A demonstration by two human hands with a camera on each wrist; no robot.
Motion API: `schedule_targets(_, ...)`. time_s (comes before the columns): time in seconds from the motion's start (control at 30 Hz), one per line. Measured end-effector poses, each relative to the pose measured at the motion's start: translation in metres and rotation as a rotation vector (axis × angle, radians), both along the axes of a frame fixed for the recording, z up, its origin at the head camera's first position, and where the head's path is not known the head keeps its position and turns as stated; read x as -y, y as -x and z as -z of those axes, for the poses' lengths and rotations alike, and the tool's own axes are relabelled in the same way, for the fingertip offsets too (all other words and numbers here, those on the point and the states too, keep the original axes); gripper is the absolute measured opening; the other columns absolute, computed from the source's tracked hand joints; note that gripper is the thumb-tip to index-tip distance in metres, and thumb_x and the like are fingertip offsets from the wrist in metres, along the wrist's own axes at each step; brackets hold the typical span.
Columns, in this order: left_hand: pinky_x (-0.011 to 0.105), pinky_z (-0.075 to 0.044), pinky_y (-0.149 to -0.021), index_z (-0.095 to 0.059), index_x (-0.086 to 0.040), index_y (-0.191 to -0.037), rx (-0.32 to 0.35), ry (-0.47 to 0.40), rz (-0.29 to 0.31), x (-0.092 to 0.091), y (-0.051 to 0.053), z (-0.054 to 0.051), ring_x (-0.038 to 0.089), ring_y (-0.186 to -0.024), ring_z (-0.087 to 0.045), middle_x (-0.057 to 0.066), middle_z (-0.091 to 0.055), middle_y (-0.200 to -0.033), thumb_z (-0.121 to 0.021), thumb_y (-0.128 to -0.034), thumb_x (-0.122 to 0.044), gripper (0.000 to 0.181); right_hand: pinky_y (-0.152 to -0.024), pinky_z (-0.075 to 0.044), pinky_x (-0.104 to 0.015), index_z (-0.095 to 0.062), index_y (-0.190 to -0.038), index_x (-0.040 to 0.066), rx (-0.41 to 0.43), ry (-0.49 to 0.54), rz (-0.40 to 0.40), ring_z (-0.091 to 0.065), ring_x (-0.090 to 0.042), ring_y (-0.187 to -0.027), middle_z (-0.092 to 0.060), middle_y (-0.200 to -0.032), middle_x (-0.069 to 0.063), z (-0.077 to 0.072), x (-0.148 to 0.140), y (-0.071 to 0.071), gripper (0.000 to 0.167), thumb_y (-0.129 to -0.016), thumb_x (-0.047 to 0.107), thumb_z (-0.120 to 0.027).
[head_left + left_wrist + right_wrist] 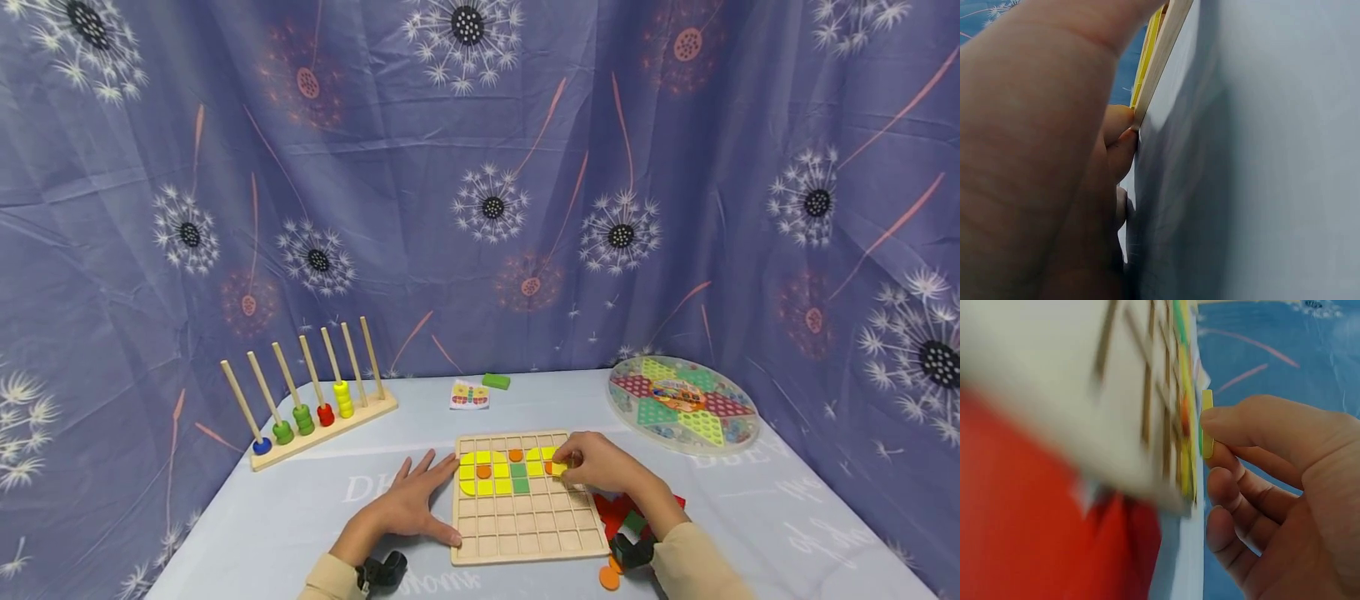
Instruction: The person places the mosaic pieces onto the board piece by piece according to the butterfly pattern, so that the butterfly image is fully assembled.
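A wooden grid board lies on the table, with yellow tiles, orange discs and green squares in its upper cells. My left hand rests at the board's left side, fingers spread, with thumb and fingertips touching its edge. Over the board's upper right part is my right hand. In the right wrist view, its thumb and forefinger pinch a small yellow tile, held on edge just off the board. The other fingers are loosely curled.
Red pieces and loose orange discs lie beside the board, under the right forearm. Behind it are a pattern card and a green block. A peg stand with beads stands left; a round Chinese checkers board lies right.
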State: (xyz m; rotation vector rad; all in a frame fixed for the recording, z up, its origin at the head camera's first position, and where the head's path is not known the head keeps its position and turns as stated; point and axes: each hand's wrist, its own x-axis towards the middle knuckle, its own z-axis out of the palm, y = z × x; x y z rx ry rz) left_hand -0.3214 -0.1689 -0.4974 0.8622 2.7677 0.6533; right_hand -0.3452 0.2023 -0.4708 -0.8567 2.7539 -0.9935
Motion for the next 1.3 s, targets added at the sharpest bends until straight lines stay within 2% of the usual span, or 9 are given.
schedule_targets(0.3,0.061,0.002,-0.11,-0.026,-0.019,-0.154,-0.004,-0.01,0.002,0.002,0.0,0.001,0.033,-0.145,-0.007,0.0,-0.023,-0.158,-0.071,-0.061,-0.075,0.118,-0.069,-0.049,-0.026,-0.075,-0.105,0.013,-0.033,-0.065,-0.073,-0.053,-0.01,-0.077,-0.06,-0.093,0.007,0.0,0.032,0.001,0.026,-0.08,0.016,-0.076)
schedule_targets(0.7,0.061,0.002,-0.11,-0.026,-0.019,-0.154,-0.005,-0.002,-0.001,0.001,0.001,0.002,0.033,-0.145,-0.007,-0.001,-0.022,-0.158,-0.071,-0.0605,-0.076,0.118,-0.068,-0.049,-0.025,-0.077,-0.096,0.016,-0.067,-0.065,-0.103,-0.053,-0.006,-0.075,-0.06,-0.086,0.008,-0.003,0.038,-0.006,0.015,-0.081,0.014,-0.077)
schedule_targets(0.87,0.061,0.002,-0.11,-0.027,-0.019,-0.154,-0.009,-0.003,0.0,0.001,0.003,0.001,0.033,-0.145,-0.007,-0.001,-0.023,-0.158,-0.071,-0.0605,-0.077,0.118,-0.068,-0.05,-0.027,-0.076,-0.099,0.015,-0.048,-0.032,-0.087,-0.053,-0.008,-0.075,-0.06,-0.088,0.009,-0.005,0.029,-0.008,0.015,-0.085,0.016,-0.074)
schedule_targets(1.07,0.06,0.003,-0.11,-0.026,-0.021,-0.154,-0.002,-0.005,-0.003,0.001,0.002,0.004,0.032,-0.145,-0.007,-0.002,-0.023,-0.157,-0.072,-0.0612,-0.075,0.117,-0.062,-0.05,-0.029,-0.076,-0.1,0.015,0.005,-0.002,-0.048,-0.053,-0.013,-0.073,-0.061,-0.091,0.007,-0.009,0.007,-0.009,0.012,-0.089,0.016,-0.069)
schedule_targets(1.3,0.062,0.002,-0.11,-0.027,-0.02,-0.154,0.002,-0.014,0.004,0.001,0.001,0.002,0.034,-0.144,-0.007,0.0,-0.023,-0.158,-0.072,-0.0619,-0.074,0.116,-0.058,-0.049,-0.029,-0.075,-0.104,0.013,0.048,0.028,0.069,-0.054,-0.016,-0.073,-0.064,-0.094,0.004,-0.006,-0.031,-0.007,0.017,-0.088,0.019,-0.071)
